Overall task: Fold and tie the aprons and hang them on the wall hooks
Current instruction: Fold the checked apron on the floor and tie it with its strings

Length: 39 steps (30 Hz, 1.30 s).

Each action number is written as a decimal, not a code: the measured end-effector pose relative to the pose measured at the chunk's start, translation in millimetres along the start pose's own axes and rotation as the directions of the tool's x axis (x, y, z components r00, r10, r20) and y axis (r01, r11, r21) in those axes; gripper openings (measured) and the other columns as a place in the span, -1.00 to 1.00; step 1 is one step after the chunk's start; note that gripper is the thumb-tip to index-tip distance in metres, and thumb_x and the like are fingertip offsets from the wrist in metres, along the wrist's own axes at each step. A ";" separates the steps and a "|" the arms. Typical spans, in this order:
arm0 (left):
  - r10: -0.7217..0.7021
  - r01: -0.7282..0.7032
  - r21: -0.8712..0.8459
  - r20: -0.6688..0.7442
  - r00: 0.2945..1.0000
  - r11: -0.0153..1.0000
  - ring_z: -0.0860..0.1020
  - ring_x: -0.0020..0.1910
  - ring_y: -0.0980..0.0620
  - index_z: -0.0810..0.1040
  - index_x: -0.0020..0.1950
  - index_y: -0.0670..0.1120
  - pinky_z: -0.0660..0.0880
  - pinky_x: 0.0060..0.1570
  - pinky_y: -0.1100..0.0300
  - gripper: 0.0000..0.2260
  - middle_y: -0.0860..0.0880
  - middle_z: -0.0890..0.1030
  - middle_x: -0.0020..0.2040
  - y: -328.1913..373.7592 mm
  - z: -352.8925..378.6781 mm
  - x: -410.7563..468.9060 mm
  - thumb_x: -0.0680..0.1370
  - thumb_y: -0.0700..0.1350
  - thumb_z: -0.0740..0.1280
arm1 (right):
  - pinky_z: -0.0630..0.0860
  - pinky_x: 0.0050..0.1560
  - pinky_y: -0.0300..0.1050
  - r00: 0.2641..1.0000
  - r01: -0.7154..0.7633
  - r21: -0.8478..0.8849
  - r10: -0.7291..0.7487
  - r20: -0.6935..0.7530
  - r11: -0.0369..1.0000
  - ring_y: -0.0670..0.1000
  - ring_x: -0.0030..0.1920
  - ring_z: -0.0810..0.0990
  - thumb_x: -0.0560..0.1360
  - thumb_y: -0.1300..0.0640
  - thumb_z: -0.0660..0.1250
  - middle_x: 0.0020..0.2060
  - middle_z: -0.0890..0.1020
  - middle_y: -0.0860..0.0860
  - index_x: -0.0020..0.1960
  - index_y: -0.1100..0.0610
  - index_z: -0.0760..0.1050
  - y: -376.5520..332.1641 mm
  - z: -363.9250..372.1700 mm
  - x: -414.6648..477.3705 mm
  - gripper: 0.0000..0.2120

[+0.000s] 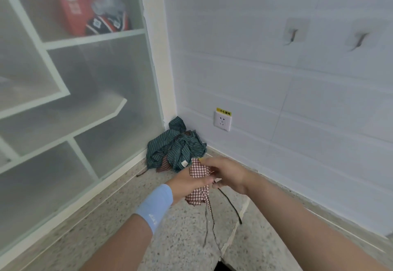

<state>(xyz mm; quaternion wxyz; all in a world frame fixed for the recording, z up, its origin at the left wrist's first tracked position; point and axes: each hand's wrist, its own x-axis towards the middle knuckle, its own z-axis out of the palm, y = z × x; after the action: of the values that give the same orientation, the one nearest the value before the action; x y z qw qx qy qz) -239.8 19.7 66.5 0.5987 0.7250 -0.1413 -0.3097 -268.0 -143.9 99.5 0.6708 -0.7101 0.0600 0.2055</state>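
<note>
Tying step | left hand and right hand: fingers clamped on checked apron | below wall socket | likely keeping its fold tight

White tiled wall, socket; speckled terrazzo floor; frosted-glass shelf cabinet left.

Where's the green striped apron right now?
Head view, centre: the green striped apron lies crumpled in the corner, left of the wall socket, beyond the checked apron.

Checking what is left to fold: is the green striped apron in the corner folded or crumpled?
Crumpled. The green striped apron lies in a loose, bunched heap on the floor in the corner, its folds running every way.
</note>
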 end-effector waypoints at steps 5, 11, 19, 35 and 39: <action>0.073 -0.070 0.150 -0.018 0.997 0.986 0.58 0.19 0.12 0.43 0.35 0.13 0.46 0.30 0.03 -0.43 0.09 0.63 0.19 16.3 -0.4 -0.4 0.39 0.06 0.54 | 0.61 0.07 0.10 0.954 0.089 -0.086 -0.110 -0.279 0.992 0.11 -0.05 0.69 0.48 0.05 0.50 -0.05 0.72 0.20 0.03 0.35 0.62 -6.6 3.1 6.3 -0.65; 0.080 -0.087 -0.102 -0.073 0.994 0.991 0.60 0.18 -0.12 0.45 0.37 -0.06 0.50 0.26 -0.11 -0.45 -0.11 0.63 0.18 18.4 -15.2 -4.2 0.41 -0.05 0.49 | 0.57 0.14 0.09 0.969 0.157 0.223 -0.106 -0.225 0.962 0.08 -0.02 0.63 0.59 -0.06 0.32 0.06 0.68 0.19 0.18 0.26 0.57 -14.1 5.0 0.8 -0.61; 0.083 -0.098 -0.093 -0.156 0.984 0.991 0.62 0.13 -0.04 0.42 0.35 -0.05 0.58 0.04 0.11 -0.58 -0.10 0.62 0.20 33.0 -42.8 -8.8 0.54 -0.26 0.40 | 0.28 -0.38 -0.16 0.999 0.023 -0.364 -0.038 -0.034 0.931 -0.05 -0.40 0.39 0.59 -0.07 0.27 -0.26 0.60 0.02 0.02 0.20 0.61 -8.6 2.8 -5.3 -0.67; 0.136 -0.090 0.843 0.020 0.991 0.530 0.59 -0.11 -0.04 0.62 -0.08 -0.07 0.48 -0.18 0.18 -0.87 -0.04 0.62 -0.15 40.9 -38.2 -7.0 0.52 -0.24 0.30 | 0.51 -0.07 0.00 0.836 0.262 -0.961 -0.519 0.178 0.092 0.04 -0.09 0.56 0.58 0.15 0.20 -0.05 0.57 -0.07 -0.03 0.03 0.56 -52.6 3.7 -11.0 -0.84; 0.207 -0.185 0.700 0.054 0.977 0.690 0.55 -0.18 0.26 0.60 0.15 0.05 0.43 -0.23 0.41 -0.67 0.15 0.61 -0.11 33.8 -25.9 -11.7 0.45 -0.25 0.36 | 0.54 -0.13 0.01 0.804 0.218 -0.961 -0.590 0.077 0.172 0.02 -0.13 0.58 0.58 0.09 0.28 -0.09 0.56 -0.05 -0.05 0.05 0.65 -57.2 0.3 -0.8 -0.83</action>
<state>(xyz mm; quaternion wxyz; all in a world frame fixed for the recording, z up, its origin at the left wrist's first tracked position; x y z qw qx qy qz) -227.2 38.4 104.4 0.3106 0.8828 -0.3156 -0.1568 -248.2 -138.5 152.9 0.1336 -0.9724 -0.1598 -0.1051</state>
